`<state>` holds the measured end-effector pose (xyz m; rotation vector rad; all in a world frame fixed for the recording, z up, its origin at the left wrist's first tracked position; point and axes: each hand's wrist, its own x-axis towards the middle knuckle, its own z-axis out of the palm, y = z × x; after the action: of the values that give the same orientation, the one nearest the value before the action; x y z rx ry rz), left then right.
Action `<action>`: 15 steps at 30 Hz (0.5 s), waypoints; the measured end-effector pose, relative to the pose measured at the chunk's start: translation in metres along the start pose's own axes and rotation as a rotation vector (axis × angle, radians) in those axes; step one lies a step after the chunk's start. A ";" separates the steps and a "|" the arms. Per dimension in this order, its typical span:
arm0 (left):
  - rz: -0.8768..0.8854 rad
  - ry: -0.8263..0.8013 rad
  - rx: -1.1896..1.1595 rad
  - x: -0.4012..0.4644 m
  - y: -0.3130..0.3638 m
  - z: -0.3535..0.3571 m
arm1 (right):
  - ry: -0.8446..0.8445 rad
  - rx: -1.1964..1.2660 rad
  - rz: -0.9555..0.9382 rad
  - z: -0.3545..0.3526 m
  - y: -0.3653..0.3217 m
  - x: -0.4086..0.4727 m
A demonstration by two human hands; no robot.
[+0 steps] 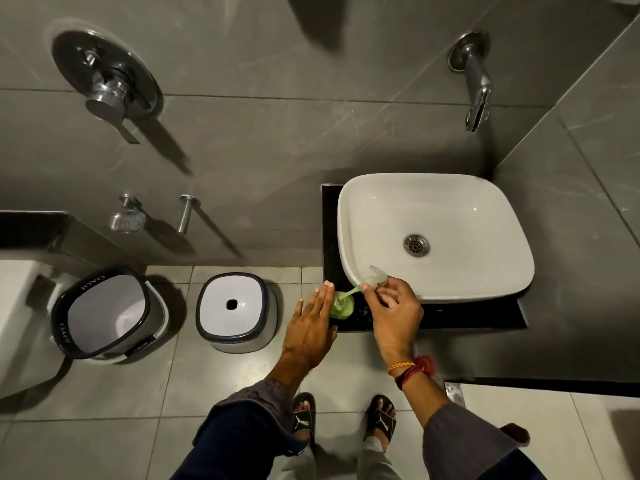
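Observation:
A small green soap bottle (343, 306) stands on the black counter (467, 315) at the front left corner of the white basin (433, 233). My right hand (393, 306) pinches the clear pump head (375, 277), lifted out of the bottle with its green tube still dipping into the neck. My left hand (311, 327) is flat with straight fingers right beside the bottle on its left; whether it touches the bottle is unclear.
A wall spout (478, 88) hangs above the basin. On the floor to the left stand a white stool (235, 311) and a tilted bucket (107, 315). A shower mixer (107, 84), a soap dish (126, 220) and a tap (185, 213) are on the grey wall.

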<state>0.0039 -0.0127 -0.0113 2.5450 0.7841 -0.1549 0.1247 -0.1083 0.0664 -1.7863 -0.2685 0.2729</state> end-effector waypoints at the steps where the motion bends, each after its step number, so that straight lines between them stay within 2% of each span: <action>1: -0.001 0.000 -0.003 0.000 0.000 0.000 | -0.022 -0.048 -0.029 0.003 0.001 -0.001; 8: -0.010 0.000 0.022 0.000 0.002 0.001 | -0.200 -0.410 -0.169 0.028 0.013 -0.007; 15: -0.005 0.005 0.055 -0.001 0.001 0.004 | -0.250 -0.510 -0.126 0.036 0.022 -0.011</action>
<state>0.0033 -0.0156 -0.0141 2.5961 0.7987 -0.1744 0.1033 -0.0837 0.0369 -2.2257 -0.6745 0.3606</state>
